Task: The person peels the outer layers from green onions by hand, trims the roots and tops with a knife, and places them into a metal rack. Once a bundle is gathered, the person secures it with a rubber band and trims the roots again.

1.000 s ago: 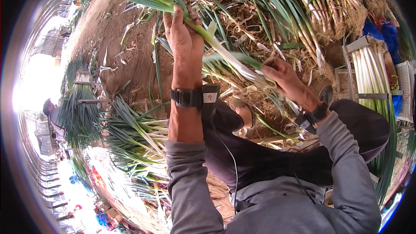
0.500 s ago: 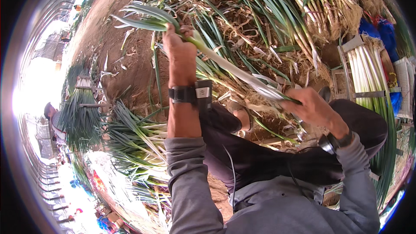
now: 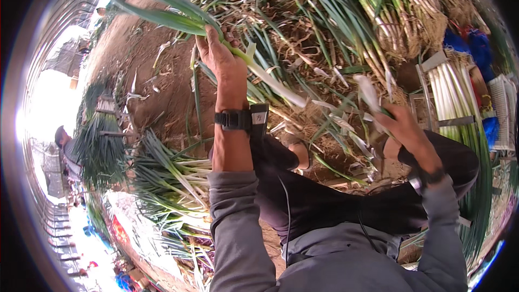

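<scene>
In my left hand (image 3: pixel 219 57), its fingers closed round the stalk where white turns to green, is a long green onion (image 3: pixel 275 85). Its dark green leaves point to the upper left and its white shank slants down to the right. My right hand (image 3: pixel 403 124) is apart from that shank, its fingers closed on a blurred peeled-off leaf (image 3: pixel 368 93) with a whitish end and a dark green part at the fingers. Below both hands, loose leaves and peelings cover the soil between my legs.
A pile of untrimmed green onions with roots (image 3: pixel 427 27) lies at the far right. White-stemmed onions fill a metal rack (image 3: pixel 457 121) by my right knee. More onions (image 3: pixel 173 167) lie on the left, near another bundle on a stand (image 3: pixel 102 135). A person (image 3: pixel 64 140) is at far left.
My right hand has pulled away from the onion's lower end, up and to the right, with the peeled-off leaf. The onion in my left hand has swung slightly, its leaves reaching farther up and left.
</scene>
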Demonstrator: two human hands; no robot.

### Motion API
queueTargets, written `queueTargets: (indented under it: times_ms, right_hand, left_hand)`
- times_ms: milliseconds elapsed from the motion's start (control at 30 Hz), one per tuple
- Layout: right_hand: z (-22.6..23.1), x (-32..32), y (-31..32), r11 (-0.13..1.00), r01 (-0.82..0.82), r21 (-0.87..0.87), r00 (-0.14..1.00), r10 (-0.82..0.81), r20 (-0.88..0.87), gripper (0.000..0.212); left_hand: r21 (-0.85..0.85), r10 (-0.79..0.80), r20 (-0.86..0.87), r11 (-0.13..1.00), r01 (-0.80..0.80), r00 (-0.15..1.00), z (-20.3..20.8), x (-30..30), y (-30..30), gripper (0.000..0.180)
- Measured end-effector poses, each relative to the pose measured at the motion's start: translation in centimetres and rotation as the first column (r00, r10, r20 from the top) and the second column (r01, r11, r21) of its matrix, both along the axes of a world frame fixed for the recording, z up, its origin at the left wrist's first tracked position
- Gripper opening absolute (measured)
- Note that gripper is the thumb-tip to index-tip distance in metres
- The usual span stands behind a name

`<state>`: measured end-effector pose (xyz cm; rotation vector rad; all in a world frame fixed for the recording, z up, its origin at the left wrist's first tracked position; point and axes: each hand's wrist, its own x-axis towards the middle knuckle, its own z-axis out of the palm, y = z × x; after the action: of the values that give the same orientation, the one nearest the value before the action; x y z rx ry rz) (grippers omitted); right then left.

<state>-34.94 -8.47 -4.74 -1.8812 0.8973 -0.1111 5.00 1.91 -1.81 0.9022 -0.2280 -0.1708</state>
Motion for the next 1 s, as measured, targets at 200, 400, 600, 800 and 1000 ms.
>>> queueTargets:
  times_ms: [200,400,600,800,1000]
  right_hand:
    - [-9.0,6.6,-1.8,0.749,-0.340,-0.568,0.938,0.309,-0.154,0.046]
    - [1.0,18.8,0.8,0.940,-0.112,-0.324,0.776,0.286,0.562,0.043]
    - [2.2,18.3,0.9,0.987,-0.131,-0.088,0.700,0.155,0.697,0.024]
    - [1.5,9.5,-4.8,0.934,0.049,0.355,0.307,-0.352,0.884,0.019]
    - [0.1,8.3,-4.4,0.863,0.184,-0.470,0.983,-0.175,0.063,0.030]
  left_hand:
    - [-0.046,-0.266,0.077,0.962,0.270,0.961,0.5,-4.1,-2.1,0.026]
    - [-0.055,-0.356,0.036,0.932,0.358,0.934,0.0,-3.9,-1.7,0.026]
    - [-0.254,-0.530,0.033,0.815,0.520,0.847,-0.2,-1.7,-1.0,0.023]
    - [-0.370,-0.581,-0.051,0.766,0.525,0.813,-0.9,1.3,1.4,0.023]
    - [-0.074,-0.297,0.045,0.951,0.300,0.954,-0.6,-0.3,1.1,0.027]
